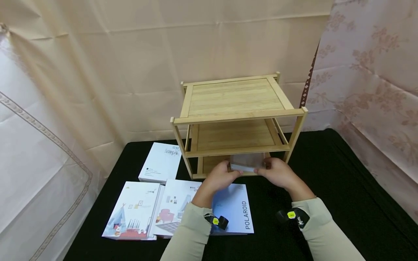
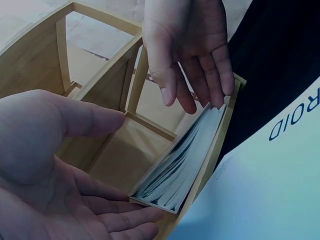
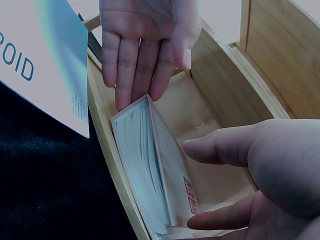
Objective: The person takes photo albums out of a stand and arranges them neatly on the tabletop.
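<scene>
A thick white album (image 1: 247, 163) lies on the bottom tier of a small wooden three-tier rack (image 1: 241, 96), along its front rail. Its page edges show toward the front in both wrist views, and a red mark is on its cover in the right wrist view. My left hand (image 1: 218, 177) is at the album's left end, fingers extended with the tips touching it. At the opposite end is my right hand (image 1: 277, 173), its thumb and fingers spread apart around the corner. In the left wrist view the album's pages (image 2: 185, 160) are slightly fanned.
A blue-white book marked POLAROID (image 1: 233, 208) lies before the rack, partly under my left forearm. Two illustrated white albums (image 1: 132, 206) (image 1: 176, 203) and another white one (image 1: 160, 163) lie to the left. Black cloth (image 1: 326, 174) covers the table; curtains (image 1: 147, 72) hang behind.
</scene>
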Action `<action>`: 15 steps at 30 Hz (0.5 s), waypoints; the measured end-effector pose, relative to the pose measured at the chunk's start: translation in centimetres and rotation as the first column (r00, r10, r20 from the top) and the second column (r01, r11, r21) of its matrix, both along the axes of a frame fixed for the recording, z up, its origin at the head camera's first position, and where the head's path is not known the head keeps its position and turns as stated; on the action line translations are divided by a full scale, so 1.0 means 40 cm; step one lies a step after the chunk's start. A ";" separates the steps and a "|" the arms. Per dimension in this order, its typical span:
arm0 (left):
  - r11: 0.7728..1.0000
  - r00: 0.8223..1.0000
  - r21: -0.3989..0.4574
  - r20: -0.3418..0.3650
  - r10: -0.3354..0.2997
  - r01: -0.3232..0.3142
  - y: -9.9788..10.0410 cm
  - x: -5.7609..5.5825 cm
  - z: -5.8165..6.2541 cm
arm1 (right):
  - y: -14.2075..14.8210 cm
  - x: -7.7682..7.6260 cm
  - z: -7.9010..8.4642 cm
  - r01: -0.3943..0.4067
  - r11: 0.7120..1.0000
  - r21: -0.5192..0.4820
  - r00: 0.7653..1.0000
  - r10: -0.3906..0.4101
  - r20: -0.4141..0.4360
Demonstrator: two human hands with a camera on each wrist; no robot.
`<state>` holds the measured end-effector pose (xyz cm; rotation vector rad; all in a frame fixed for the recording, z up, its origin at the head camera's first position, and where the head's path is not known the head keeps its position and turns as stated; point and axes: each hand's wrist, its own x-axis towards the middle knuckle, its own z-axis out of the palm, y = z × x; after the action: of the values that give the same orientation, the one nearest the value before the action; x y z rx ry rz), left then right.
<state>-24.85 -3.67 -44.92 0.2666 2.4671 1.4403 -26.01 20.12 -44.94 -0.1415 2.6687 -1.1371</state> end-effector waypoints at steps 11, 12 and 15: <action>0.998 1.000 0.062 0.016 0.016 -0.017 0.002 -0.004 -0.008 | 0.002 0.000 0.002 0.002 0.998 -0.062 1.000 -0.001 0.019; 0.996 1.000 0.084 0.013 0.013 -0.014 0.002 -0.004 -0.008 | 0.002 0.000 0.002 0.003 0.997 -0.071 1.000 -0.002 0.014; 0.990 1.000 0.138 0.009 0.007 -0.009 0.001 -0.006 -0.004 | 0.003 0.000 0.005 0.010 0.995 -0.101 1.000 -0.009 0.007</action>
<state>-25.08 -3.63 -45.10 0.2776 2.3675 1.6147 -26.00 20.22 -44.74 -0.1426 2.6092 -1.2732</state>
